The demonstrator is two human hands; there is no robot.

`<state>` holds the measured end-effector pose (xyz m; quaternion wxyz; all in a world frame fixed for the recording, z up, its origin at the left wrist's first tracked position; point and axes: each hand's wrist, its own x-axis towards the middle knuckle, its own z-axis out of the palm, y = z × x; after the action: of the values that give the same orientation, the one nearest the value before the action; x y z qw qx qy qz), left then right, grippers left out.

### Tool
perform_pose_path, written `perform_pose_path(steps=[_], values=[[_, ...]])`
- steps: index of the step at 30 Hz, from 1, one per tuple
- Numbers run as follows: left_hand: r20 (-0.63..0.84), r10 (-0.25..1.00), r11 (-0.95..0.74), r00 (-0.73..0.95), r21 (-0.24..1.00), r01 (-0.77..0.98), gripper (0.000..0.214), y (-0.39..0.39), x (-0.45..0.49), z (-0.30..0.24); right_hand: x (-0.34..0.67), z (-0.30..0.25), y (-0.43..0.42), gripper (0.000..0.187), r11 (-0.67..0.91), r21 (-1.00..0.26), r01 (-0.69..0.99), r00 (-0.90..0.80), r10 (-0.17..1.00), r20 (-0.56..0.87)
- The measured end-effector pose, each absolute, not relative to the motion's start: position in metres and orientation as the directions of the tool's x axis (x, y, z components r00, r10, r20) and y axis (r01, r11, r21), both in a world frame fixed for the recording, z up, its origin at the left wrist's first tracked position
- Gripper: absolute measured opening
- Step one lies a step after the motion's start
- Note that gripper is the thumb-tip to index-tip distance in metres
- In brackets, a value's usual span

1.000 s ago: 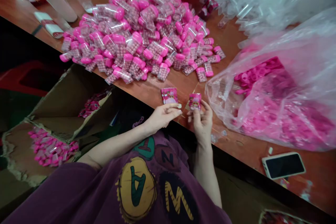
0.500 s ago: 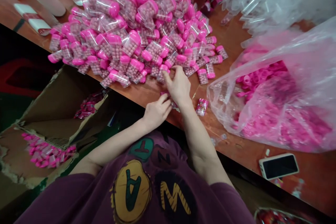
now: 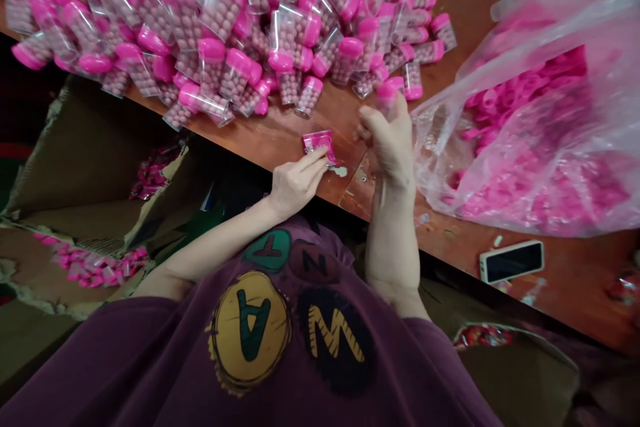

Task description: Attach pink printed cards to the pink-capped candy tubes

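My left hand [image 3: 299,181] rests at the table edge, fingertips closed on the lower edge of a small pink sachet [image 3: 319,141] lying on the wood. To its right, my right hand [image 3: 393,143] is raised over the table, partly smeared by motion. A blurred little clear bottle with a pink cap [image 3: 386,95] shows between its thumb and forefinger. Just above the hands spreads a large heap of similar bottles [image 3: 223,3], filled with small pink balls. One bottle [image 3: 309,96] lies at the heap's near edge, above the sachet.
A clear plastic bag [image 3: 435,167] of pink caps [image 3: 525,93] lies to the right. Below it is a phone [image 3: 513,262]. Torn cardboard boxes [image 3: 75,173] with pink items stand below the table on the left; another box [image 3: 520,373] is at lower right.
My right hand has moved right, away from the left hand and the heap's near edge. The left hand stays at the sachet, now more exposed. The view has shifted closer to the table.
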<state>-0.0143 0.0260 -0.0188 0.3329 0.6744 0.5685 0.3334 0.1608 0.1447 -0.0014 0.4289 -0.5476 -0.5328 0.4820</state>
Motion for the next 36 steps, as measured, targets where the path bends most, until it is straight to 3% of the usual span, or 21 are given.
perform_pose_path(steps=[3, 7, 12, 15, 18, 22, 26, 31, 36], values=[[0.075, 0.997, -0.079, 0.025, 0.889, 0.452, 0.033, 0.026, -0.015, -0.013, 0.173, 0.006, 0.098, 0.040, -0.207, -0.976, -0.065, 0.026, 0.978, -0.209], [0.057, 0.998, -0.053, 0.002, 0.915, 0.400, 0.026, 0.028, -0.017, -0.014, 0.160, 0.001, 0.060, 0.053, -0.322, -0.941, -0.100, -0.041, 0.947, -0.319], [0.090, 0.995, -0.096, 0.034, 0.921, 0.377, 0.026, 0.025, -0.017, -0.017, 0.147, -0.014, 0.063, 0.066, -0.300, -0.942, -0.152, -0.037, 0.954, -0.298], [0.094, 0.988, -0.050, -0.122, 0.944, 0.327, 0.035, 0.022, -0.016, -0.009, 0.148, -0.014, 0.064, 0.060, -0.226, -0.969, -0.103, 0.013, 0.973, -0.229], [-0.079, 0.963, 0.110, -0.259, 0.988, 0.107, 0.032, 0.024, -0.015, 0.005, 0.148, -0.008, 0.060, 0.055, -0.186, -0.980, -0.074, 0.012, 0.982, -0.188], [-0.381, 0.923, 0.359, -0.044, 0.898, -0.256, 0.016, 0.033, -0.017, 0.019, 0.143, -0.003, 0.054, 0.058, -0.197, -0.969, -0.149, -0.045, 0.980, -0.192], [-0.482, 0.875, 0.439, -0.030, 0.819, -0.369, 0.034, 0.035, -0.014, 0.025, 0.136, -0.004, 0.049, 0.061, -0.199, -0.961, -0.191, -0.042, 0.980, -0.195], [-0.505, 0.855, 0.429, -0.119, 0.816, -0.387, 0.045, 0.042, -0.005, 0.024, 0.131, -0.010, 0.054, 0.046, -0.097, -0.994, -0.059, 0.051, 0.994, -0.100], [-0.530, 0.833, 0.477, -0.160, 0.833, -0.282, 0.044, 0.050, -0.016, 0.017, 0.132, -0.018, 0.071, 0.025, -0.014, -0.931, 0.364, 0.083, 0.996, 0.017]])
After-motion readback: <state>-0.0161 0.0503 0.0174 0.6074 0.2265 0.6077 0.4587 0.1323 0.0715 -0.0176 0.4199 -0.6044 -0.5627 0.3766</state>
